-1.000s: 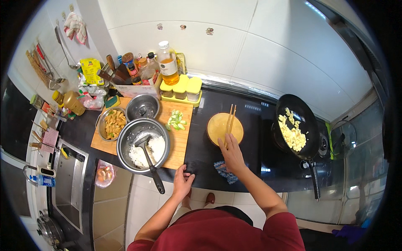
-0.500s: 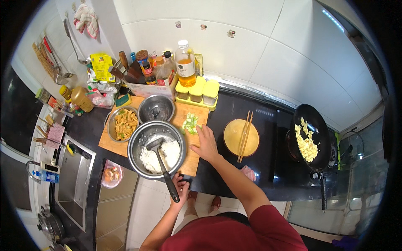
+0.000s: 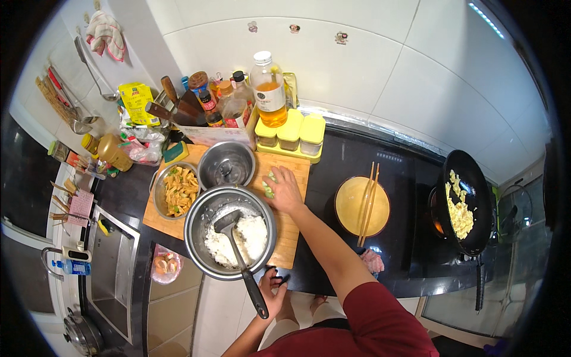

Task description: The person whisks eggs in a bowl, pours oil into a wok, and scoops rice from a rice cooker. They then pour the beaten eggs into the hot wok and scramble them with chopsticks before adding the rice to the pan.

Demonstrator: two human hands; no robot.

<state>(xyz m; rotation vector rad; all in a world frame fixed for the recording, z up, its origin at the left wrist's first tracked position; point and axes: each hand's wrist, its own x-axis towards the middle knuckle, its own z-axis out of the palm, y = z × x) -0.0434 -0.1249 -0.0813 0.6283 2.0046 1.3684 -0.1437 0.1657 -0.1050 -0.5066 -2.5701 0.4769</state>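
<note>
My right hand (image 3: 284, 191) is over the chopped green vegetable slices (image 3: 269, 183) on the wooden cutting board (image 3: 286, 241). Its fingers curl around the slices and cover part of them. Just left of it stands a grey pot (image 3: 193, 253) of white rice (image 3: 253, 237). A black spatula (image 3: 242, 262) leans in the rice, its handle sticking out over the near rim. My left hand (image 3: 272, 293) is below the pot at the counter's front edge, beside that handle. Its fingers are apart, and I see nothing in them.
An empty metal bowl (image 3: 227, 165) and a bowl of cooked yellowish strips (image 3: 181, 193) share the board. To the right, chopsticks (image 3: 368, 202) lie across a yellow bowl (image 3: 351, 205). A black wok (image 3: 483, 208) with scrambled egg (image 3: 461, 220) is on the stove. Jars and bottles (image 3: 270, 89) line the back.
My right hand has moved left from the board's edge onto the green slices, and its fingers have drawn in. My left hand stays near the counter's edge. The view has shifted slightly.
</note>
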